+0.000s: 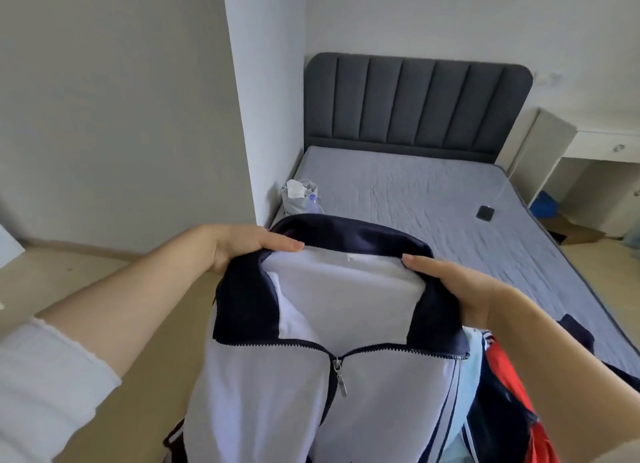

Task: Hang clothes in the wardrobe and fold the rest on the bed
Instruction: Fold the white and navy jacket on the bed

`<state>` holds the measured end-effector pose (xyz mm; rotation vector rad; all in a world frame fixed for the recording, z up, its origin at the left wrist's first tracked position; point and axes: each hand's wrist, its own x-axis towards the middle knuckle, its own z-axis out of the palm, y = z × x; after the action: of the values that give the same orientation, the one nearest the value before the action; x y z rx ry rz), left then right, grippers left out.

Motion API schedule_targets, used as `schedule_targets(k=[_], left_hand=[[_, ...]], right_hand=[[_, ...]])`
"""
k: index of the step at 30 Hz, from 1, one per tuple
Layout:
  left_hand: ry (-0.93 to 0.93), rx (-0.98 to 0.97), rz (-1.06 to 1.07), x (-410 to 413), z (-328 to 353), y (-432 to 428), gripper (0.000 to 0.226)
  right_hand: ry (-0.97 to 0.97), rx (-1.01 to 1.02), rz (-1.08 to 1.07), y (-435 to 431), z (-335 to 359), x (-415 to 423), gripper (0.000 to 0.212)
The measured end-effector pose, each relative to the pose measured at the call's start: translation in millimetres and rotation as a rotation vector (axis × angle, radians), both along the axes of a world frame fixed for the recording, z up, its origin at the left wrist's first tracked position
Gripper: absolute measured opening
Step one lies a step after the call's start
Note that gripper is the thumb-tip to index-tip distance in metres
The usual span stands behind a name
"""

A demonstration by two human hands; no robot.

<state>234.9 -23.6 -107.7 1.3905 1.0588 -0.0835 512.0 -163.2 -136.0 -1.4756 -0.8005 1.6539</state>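
I hold a white jacket [277,410] up in front of me by its navy collar [346,232], one hand at each end. My left hand [239,248] pinches the left side of the collar, thumb lying flat along the top edge, the other fingers tucked behind the cloth where I cannot see them. My right hand [460,289] pinches the right side the same way, thumb on top and pointing inward, fingers hidden under the fold. The collar is spread open between my hands, showing the white lining and a small label inside. The zip is closed up to the base of the collar and its metal zip pull [341,383] hangs down the front. The jacket hangs over the near end of the bed [433,199], whose grey sheet is wrinkled, with a dark padded headboard [415,99] at the far end. To the right of the jacket, below my right forearm, lies a heap of red and navy clothes [512,393] on the bed. A dark phone [485,213] lies near the bed's right edge, and a grey bag [299,194] with a bottle in it sits at the left edge by the wall.
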Motion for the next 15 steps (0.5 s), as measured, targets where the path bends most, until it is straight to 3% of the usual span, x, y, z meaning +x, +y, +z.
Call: schedule_targets(k=[3, 5, 8, 12, 13, 15], left_hand=[[0.352, 0.179, -0.034, 14.8, -58.0, 31.0, 0.068], [0.463, 0.229, -0.054, 20.7, -104.9, 50.8, 0.064], [0.459, 0.258, 0.056, 29.5, -161.0, 83.2, 0.044], [0.578, 0.499, 0.153, 55.0, -218.8, 130.5, 0.049], [0.602, 0.553, 0.199, 61.9, -230.7, 142.2, 0.051], [0.509, 0.592, 0.405, 76.1, -253.4, 167.2, 0.038]], right_hand=[[0.035, -0.065, 0.090, 30.7, -54.3, 0.7, 0.033], [0.001, -0.182, 0.131, 49.7, -96.4, 2.8, 0.028], [-0.320, -0.243, 0.024, 91.5, -155.3, 13.5, 0.026], [-0.959, -0.210, 0.021, 164.5, -209.7, 17.2, 0.019], [-1.029, -0.186, -0.003, 180.4, -218.4, 15.9, 0.017], [-0.936, -0.109, -0.168, 209.7, -234.7, 13.9, 0.011]])
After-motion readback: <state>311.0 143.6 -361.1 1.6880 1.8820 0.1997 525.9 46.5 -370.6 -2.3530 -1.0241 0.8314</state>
